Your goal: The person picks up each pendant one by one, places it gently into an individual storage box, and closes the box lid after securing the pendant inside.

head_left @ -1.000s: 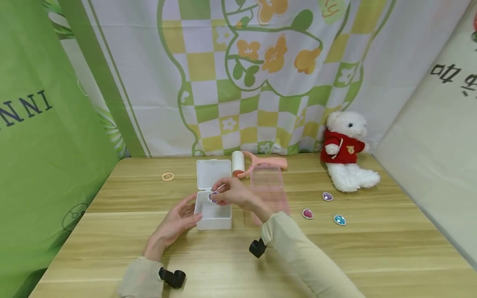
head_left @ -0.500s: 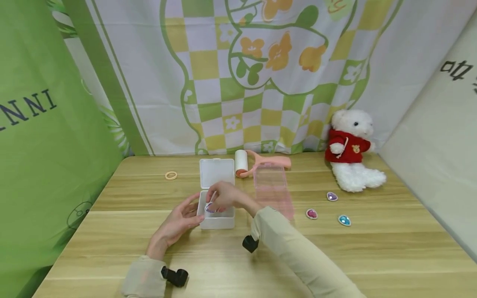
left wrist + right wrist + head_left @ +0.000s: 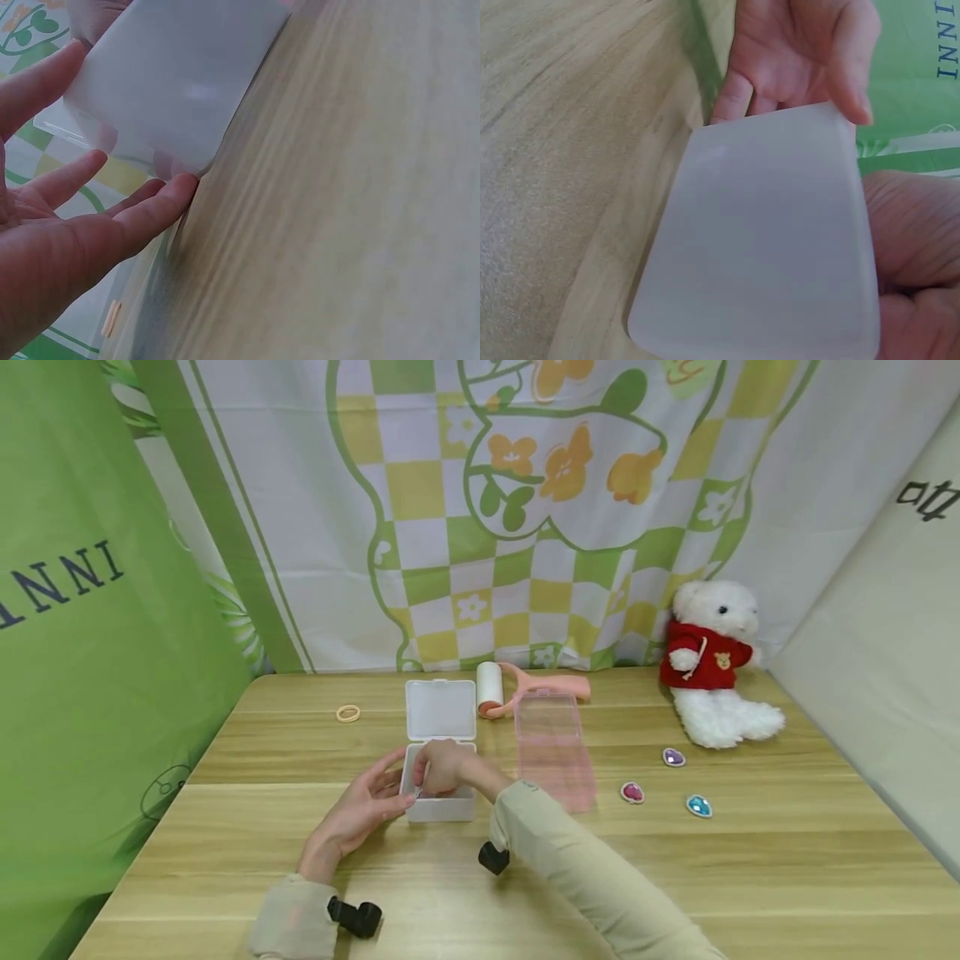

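A small white box (image 3: 442, 806) stands open on the wooden table (image 3: 675, 877), its lid (image 3: 440, 710) tipped back. My right hand (image 3: 441, 767) reaches down into it with bunched fingers that pinch a purple heart gem, which is mostly hidden by the box wall. My left hand (image 3: 360, 806) steadies the box's left side with straight fingers and the thumb by the rim. In the left wrist view those fingers (image 3: 150, 210) touch the white box (image 3: 172, 82). The right wrist view shows the white box (image 3: 765, 240), the left hand (image 3: 795, 45) behind it and the right hand's palm (image 3: 915, 247).
A clear pink box (image 3: 553, 752) lies just right of the white one. Behind are a lint roller (image 3: 491, 687) and a hair tie (image 3: 347, 713). At the right are three heart gems, purple (image 3: 673, 757), pink (image 3: 632, 792), blue (image 3: 699, 806), and a teddy bear (image 3: 712, 664).
My right hand has lowered the purple gem from above the box's rim down into the box. The left hand has stayed against the box's left side.
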{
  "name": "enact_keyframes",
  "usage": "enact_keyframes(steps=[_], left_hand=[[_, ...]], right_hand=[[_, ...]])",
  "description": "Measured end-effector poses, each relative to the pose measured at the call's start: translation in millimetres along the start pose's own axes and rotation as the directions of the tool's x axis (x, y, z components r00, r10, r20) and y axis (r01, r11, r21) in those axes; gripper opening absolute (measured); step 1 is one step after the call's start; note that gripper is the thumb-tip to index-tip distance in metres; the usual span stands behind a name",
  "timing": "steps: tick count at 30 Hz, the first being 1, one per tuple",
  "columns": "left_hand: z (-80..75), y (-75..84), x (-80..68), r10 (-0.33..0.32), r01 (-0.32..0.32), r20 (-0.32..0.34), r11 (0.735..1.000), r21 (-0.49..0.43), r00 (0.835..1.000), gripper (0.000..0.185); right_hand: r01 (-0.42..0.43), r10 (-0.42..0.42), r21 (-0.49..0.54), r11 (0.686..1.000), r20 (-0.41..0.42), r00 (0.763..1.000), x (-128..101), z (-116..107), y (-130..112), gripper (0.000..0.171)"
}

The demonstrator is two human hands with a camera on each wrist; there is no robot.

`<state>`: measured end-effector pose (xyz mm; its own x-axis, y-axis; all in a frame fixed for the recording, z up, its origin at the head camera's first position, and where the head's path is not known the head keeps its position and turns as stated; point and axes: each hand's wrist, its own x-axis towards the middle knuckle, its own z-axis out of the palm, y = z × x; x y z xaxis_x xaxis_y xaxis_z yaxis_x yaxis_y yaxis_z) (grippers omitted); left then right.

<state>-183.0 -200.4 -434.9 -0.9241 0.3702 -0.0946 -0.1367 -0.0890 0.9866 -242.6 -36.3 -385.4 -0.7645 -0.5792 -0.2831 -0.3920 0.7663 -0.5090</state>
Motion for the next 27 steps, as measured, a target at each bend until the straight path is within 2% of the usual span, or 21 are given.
enact_keyframes(steps=[6,11,21,24,27], left_hand=[[3.7,2.7,2.1,0.006,-0.006,0.008,1.000,-0.003,1.000,0.078],[5.4,5.1,3.2,0.003,-0.003,0.007,1.000,0.007,1.000,0.077],[5.4,3.2,3.4,0.000,0.000,0.011,1.000,0.011,1.000,0.077],[4.2,1.7,1.0,-0.006,0.006,0.009,1.000,0.007,1.000,0.077],[2.5,0.5,-1.6,-0.009,0.009,-0.003,1.000,0.017,1.000,0.076]], right_hand=[[0.009,-0.009,-0.101,0.995,-0.003,1.000,-1,-1,1,0.015],[0.003,-0.004,-0.116,0.993,-0.014,1.000,-4,-4,0,0.018],[0.001,-0.002,-0.012,1.000,-0.047,0.999,-14,-7,-1,0.019],[0.046,-0.040,0.073,0.996,-0.083,0.996,-20,-12,-1,0.017],[0.145,-0.128,0.125,0.981,-0.139,0.982,-29,-23,1,0.015]])
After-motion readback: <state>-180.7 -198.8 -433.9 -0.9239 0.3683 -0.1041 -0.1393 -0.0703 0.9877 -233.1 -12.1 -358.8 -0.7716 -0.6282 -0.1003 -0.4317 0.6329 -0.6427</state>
